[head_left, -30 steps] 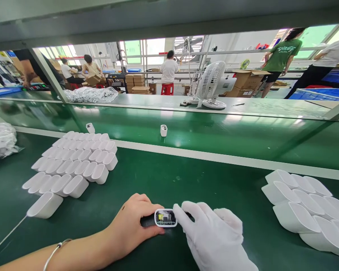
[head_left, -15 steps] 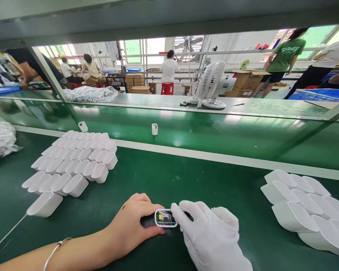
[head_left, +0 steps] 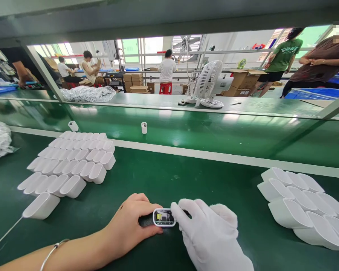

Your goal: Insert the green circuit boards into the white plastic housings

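Note:
My bare left hand (head_left: 131, 222) is closed around a small white oval shell (head_left: 164, 217) with a circuit board showing in its open end; a dark part lies under it. My right hand (head_left: 207, 231), in a white glove, pinches the same shell from the right side. Both hands rest on the green work surface (head_left: 169, 180) near its front edge.
Rows of empty white oval shells (head_left: 70, 162) lie at the left, a second pile of shells (head_left: 302, 203) at the right. Two small white pieces (head_left: 144, 128) ride the green conveyor belt (head_left: 214, 131). A fan (head_left: 209, 82) stands beyond. Other people work at the back.
The two small pieces on the conveyor have drifted to the left. My hands have stayed on the shell, almost still. A person in brown has come into view at the far right.

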Action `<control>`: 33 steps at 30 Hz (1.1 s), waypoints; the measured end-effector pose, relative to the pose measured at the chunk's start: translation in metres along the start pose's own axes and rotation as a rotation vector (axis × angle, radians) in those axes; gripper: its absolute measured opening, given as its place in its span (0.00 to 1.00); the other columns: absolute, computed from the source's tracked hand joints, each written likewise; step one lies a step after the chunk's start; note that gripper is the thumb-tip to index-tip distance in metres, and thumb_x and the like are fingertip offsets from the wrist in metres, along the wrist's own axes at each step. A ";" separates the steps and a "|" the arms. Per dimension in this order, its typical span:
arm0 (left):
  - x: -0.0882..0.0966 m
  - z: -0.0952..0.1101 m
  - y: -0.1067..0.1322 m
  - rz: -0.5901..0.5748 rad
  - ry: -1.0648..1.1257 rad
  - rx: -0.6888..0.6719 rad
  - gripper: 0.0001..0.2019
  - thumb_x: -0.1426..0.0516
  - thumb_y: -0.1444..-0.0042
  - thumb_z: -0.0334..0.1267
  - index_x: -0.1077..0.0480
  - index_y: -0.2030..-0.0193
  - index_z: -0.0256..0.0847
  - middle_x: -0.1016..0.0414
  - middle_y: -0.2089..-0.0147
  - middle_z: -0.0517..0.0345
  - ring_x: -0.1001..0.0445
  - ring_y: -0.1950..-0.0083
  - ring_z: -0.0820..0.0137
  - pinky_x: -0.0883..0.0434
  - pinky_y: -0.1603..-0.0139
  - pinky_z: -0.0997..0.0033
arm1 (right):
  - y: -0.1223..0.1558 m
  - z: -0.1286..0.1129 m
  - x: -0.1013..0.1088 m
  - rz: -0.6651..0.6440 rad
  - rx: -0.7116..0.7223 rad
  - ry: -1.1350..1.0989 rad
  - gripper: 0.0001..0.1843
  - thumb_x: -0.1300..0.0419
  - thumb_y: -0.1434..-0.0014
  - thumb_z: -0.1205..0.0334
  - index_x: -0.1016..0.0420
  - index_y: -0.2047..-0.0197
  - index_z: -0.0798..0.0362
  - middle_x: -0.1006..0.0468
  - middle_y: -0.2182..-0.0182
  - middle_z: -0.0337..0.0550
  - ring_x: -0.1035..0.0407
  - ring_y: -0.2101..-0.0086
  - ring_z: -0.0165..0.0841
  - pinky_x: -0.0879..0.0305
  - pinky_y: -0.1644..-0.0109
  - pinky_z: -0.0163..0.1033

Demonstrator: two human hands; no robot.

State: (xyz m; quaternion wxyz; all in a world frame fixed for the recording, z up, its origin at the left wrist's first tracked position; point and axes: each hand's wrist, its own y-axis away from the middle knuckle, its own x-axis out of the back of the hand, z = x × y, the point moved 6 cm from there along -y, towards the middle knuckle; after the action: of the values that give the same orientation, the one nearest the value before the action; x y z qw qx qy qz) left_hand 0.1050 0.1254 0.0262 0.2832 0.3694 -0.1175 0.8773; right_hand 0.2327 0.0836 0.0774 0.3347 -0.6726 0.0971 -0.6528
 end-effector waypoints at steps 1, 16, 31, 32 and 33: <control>0.000 0.001 0.000 -0.001 0.001 -0.010 0.09 0.38 0.49 0.32 0.25 0.61 0.47 0.26 0.65 0.64 0.34 0.62 0.69 0.37 0.58 0.72 | 0.000 0.000 0.001 0.013 -0.001 -0.001 0.16 0.53 0.46 0.78 0.31 0.72 0.49 0.32 0.78 0.35 0.45 0.78 0.27 0.57 0.67 0.41; 0.000 -0.001 0.000 0.000 -0.021 0.008 0.14 0.37 0.51 0.30 0.26 0.57 0.49 0.26 0.63 0.63 0.33 0.60 0.69 0.36 0.57 0.71 | -0.004 0.009 0.006 -0.055 -0.002 0.011 0.13 0.51 0.55 0.79 0.34 0.75 0.52 0.35 0.78 0.36 0.47 0.78 0.28 0.59 0.67 0.41; 0.006 0.011 0.006 0.154 -0.148 -0.402 0.08 0.46 0.40 0.34 0.29 0.55 0.44 0.25 0.59 0.59 0.32 0.65 0.70 0.32 0.61 0.70 | 0.030 0.007 -0.018 -0.059 -0.159 -0.380 0.22 0.47 0.41 0.54 0.35 0.44 0.50 0.29 0.48 0.48 0.30 0.55 0.39 0.29 0.59 0.41; 0.008 0.014 0.008 0.194 -0.175 -0.453 0.09 0.46 0.40 0.32 0.29 0.54 0.43 0.25 0.58 0.58 0.32 0.64 0.70 0.32 0.61 0.69 | 0.033 0.007 -0.025 -0.129 -0.222 -0.492 0.25 0.46 0.41 0.54 0.37 0.42 0.51 0.28 0.49 0.49 0.28 0.57 0.38 0.28 0.60 0.40; 0.009 0.017 0.011 0.241 -0.199 -0.499 0.09 0.46 0.40 0.31 0.30 0.54 0.42 0.25 0.56 0.57 0.32 0.64 0.70 0.32 0.61 0.69 | 0.037 0.009 -0.033 -0.218 -0.305 -0.619 0.25 0.46 0.41 0.55 0.37 0.41 0.50 0.26 0.52 0.48 0.27 0.60 0.36 0.27 0.60 0.38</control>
State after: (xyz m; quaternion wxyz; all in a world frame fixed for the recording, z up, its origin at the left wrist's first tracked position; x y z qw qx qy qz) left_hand 0.1028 0.1131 0.0448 0.2460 0.3558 -0.3998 0.8081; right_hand 0.2479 0.0777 0.0300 0.1727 -0.8869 0.0151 -0.4281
